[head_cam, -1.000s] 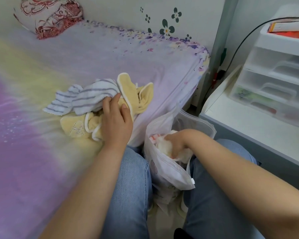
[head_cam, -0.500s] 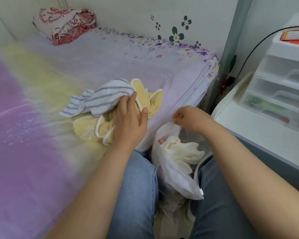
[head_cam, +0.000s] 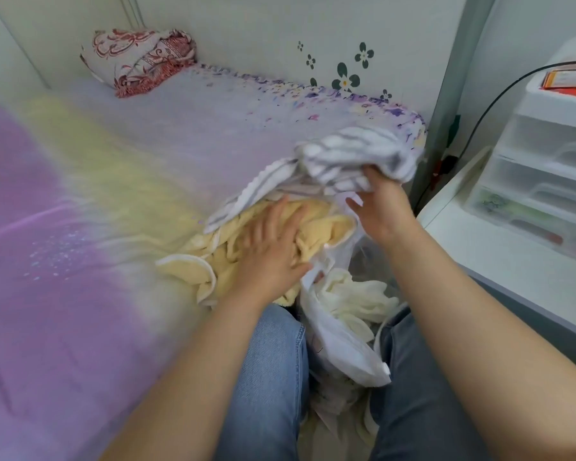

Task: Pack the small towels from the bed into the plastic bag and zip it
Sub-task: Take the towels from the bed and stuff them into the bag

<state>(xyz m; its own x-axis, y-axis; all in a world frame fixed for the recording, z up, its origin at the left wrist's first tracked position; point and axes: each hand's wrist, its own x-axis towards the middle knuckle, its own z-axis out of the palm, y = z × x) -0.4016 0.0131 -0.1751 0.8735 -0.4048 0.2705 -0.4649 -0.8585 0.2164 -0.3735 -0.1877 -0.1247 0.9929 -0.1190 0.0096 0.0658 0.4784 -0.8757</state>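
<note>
A white towel with grey stripes [head_cam: 356, 154] is lifted above the bed's near edge, blurred by motion, and my right hand [head_cam: 381, 207] grips its lower part. My left hand [head_cam: 270, 247] lies flat with spread fingers on a crumpled yellow towel [head_cam: 220, 257] at the bed's edge. The plastic bag [head_cam: 340, 347] stands open between my knees, its mouth just right of my left hand. A cream towel [head_cam: 353, 301] lies inside it.
The bed [head_cam: 80, 227] has a purple and yellow cover, and a folded red-patterned blanket [head_cam: 140, 58] lies at its far end. A white desk [head_cam: 499, 247] with clear plastic drawers [head_cam: 546, 168] stands to the right. A black cable [head_cam: 479, 108] hangs beside it.
My right hand left the bag's rim and took hold of the striped towel, lifting it up and to the right. My left hand pulled the yellow towel closer to the bag.
</note>
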